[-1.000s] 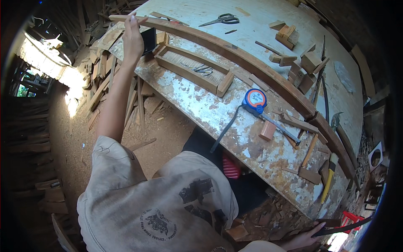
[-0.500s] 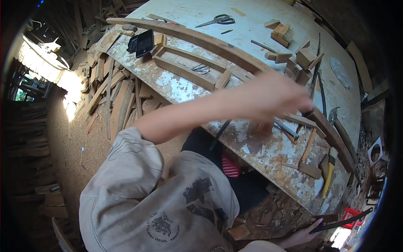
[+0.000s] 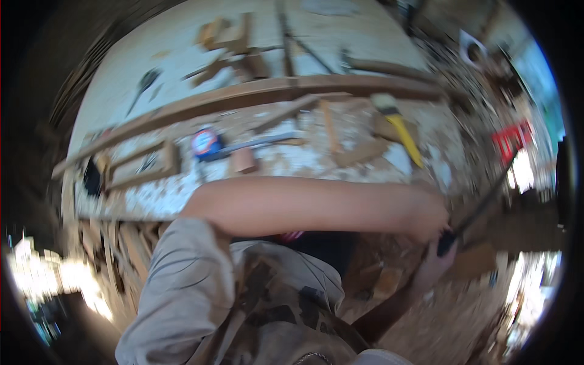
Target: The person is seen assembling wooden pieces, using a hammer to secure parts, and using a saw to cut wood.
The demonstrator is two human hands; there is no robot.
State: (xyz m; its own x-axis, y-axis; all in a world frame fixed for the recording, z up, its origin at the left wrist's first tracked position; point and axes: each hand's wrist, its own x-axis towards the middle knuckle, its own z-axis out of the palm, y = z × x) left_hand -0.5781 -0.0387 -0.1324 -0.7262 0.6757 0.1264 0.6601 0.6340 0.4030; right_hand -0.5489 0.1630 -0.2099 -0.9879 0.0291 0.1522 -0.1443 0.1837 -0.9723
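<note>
My left forearm reaches across my body, and my left hand (image 3: pixel 426 213) meets my right hand (image 3: pixel 434 265) at the right. The right hand is closed round the black end of a long, dark, thin tool (image 3: pixel 486 199), whose strip slants up to the right; blur hides its exact kind. The left fingertips are at or just above that black end, too smeared to show whether they grip it. A brown wooden piece (image 3: pixel 477 261) appears beside the right hand; I cannot tell if it is held.
On the paint-flecked workbench (image 3: pixel 201 182) lie a blue tape measure (image 3: pixel 207 144), a small wooden block (image 3: pixel 244 160), a yellow-handled brush (image 3: pixel 401 131) and a wooden frame (image 3: pixel 146 167). A long curved beam (image 3: pixel 243 97) crosses it. Behind are scissors (image 3: pixel 145 85). A red crate (image 3: pixel 511 139) stands right.
The view has turned right. My left hand has moved from above the bench to beside my right hand. The dark tool now points more steeply upward, and the tape measure has come into sight.
</note>
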